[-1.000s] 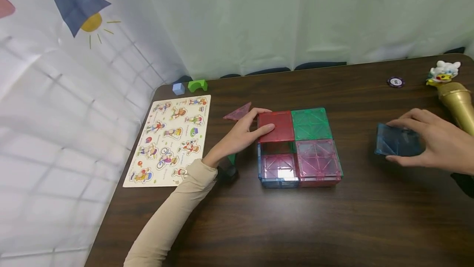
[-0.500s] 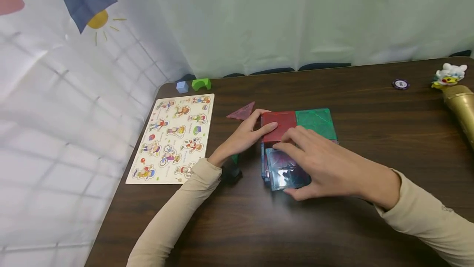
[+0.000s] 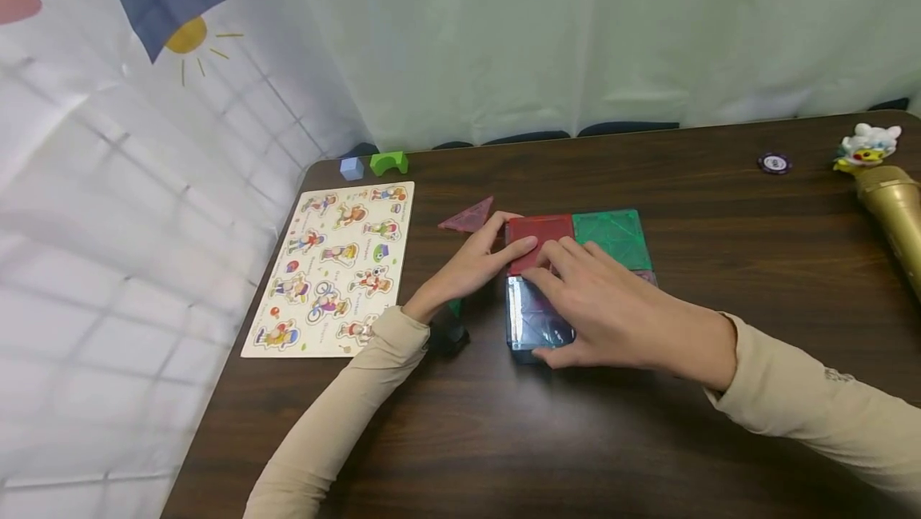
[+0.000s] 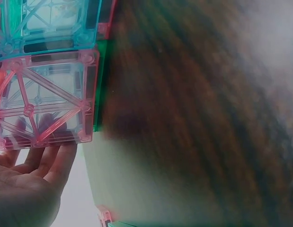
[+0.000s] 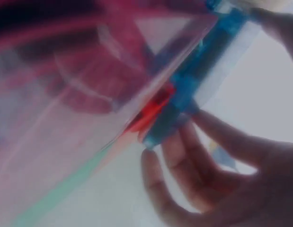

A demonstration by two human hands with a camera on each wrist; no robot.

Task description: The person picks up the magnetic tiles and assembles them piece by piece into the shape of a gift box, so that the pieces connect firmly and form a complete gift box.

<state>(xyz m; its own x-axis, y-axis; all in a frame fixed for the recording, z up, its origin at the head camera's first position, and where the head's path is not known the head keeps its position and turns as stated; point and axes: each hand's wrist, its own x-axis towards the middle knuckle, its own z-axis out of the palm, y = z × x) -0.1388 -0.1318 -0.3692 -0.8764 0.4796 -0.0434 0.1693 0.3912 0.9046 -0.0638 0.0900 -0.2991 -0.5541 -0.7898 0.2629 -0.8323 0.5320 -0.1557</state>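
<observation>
A low box of translucent magnetic tiles stands on the table. Its top shows a red tile, a green tile and a blue tile. My left hand holds the box at the far-left corner, thumb on the red tile. In the left wrist view its fingers reach the edge of a pink tile wall. My right hand pinches the blue tile by opposite edges, flat over the near-left square of the box. The right hand hides most of the near-right square.
A pink triangular tile lies behind the left hand. Further left is a picture puzzle board, with a light blue cube and a green arch block beyond it. A poker chip, a figurine and a gold microphone are at right.
My right hand has brought the blue tile leftward from the table's right side and set it level over the open near-left square. My left hand stays at the red tile.
</observation>
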